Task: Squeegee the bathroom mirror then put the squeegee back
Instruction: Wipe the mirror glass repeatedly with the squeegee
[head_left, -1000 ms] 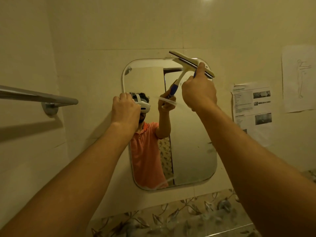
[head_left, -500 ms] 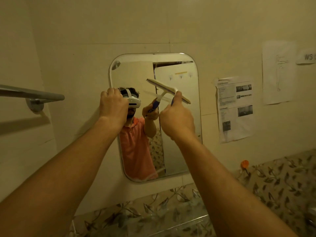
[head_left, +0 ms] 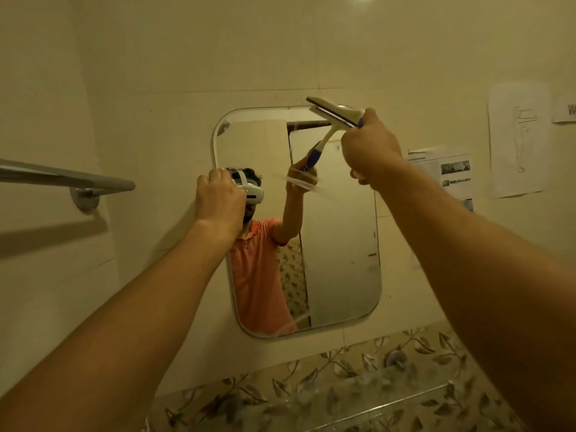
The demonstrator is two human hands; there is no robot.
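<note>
A rounded rectangular mirror (head_left: 339,260) hangs on the cream tiled wall. My right hand (head_left: 369,148) grips the blue handle of a white squeegee (head_left: 335,113), whose blade lies tilted against the mirror's top right corner. My left hand (head_left: 218,201) is closed on the mirror's left edge, about a third of the way down. The glass reflects a person in an orange shirt, a headset and the squeegee's handle. Most of the real handle is hidden inside my fist.
A metal towel bar (head_left: 65,179) sticks out from the left wall. Printed papers (head_left: 452,173) and a sketch sheet (head_left: 519,138) are stuck to the wall right of the mirror. A band of leaf-patterned tiles (head_left: 327,388) runs below.
The squeegee was at the mirror's top right, swept down to mid-height, and is now back at the top right corner. My left hand stayed on the mirror's left edge.
</note>
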